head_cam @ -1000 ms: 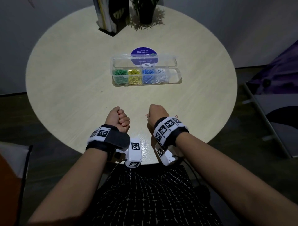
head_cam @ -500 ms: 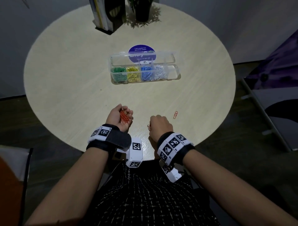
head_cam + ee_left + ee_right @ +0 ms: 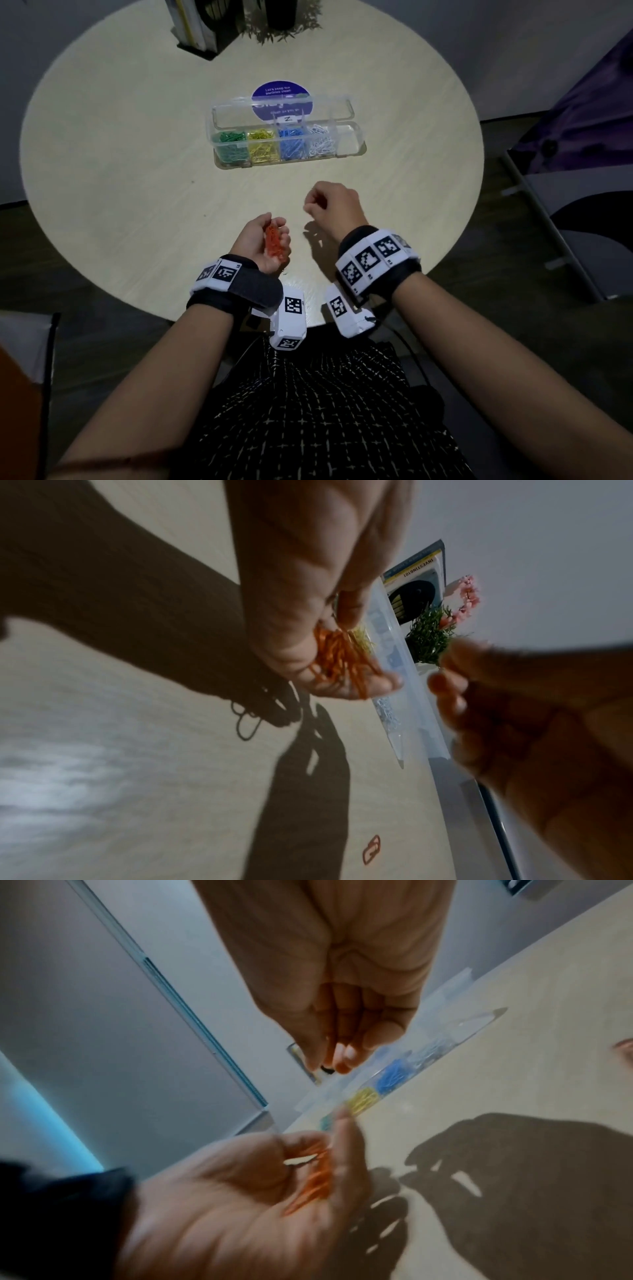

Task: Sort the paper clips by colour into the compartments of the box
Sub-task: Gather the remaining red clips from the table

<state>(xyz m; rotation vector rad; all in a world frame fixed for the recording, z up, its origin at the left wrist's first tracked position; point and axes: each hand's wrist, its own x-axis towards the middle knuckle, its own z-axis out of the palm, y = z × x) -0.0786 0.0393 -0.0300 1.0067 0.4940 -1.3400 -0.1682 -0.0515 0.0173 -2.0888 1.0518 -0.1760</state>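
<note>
A clear box [image 3: 349, 144] lies open mid-table, with green, yellow, blue and white paper clips in separate compartments and the rightmost one bare. My left hand [image 3: 251, 236] is palm up near the front edge, its fingers cupped round a bunch of orange clips [image 3: 275, 245]. The wrist views show that bunch too [image 3: 342, 658] [image 3: 315, 1180]. My right hand [image 3: 329, 204] hovers just right of it with curled fingers and the thumb against the fingertips [image 3: 342, 1056]. No clip shows between them. One loose orange clip [image 3: 371, 849] lies on the table; the right hand hides it in the head view.
The round pale table [image 3: 120, 171] carries a purple round sticker [image 3: 281, 92] behind the box. Upright books [image 3: 198, 24] and a plant pot [image 3: 281, 13] stand at the far edge. Dark furniture [image 3: 582, 205] is off to the right.
My left fist has turned palm up and loosened, showing the orange clips. My right hand drew back, then came forward and up, now covering the loose clip seen half a second ago.
</note>
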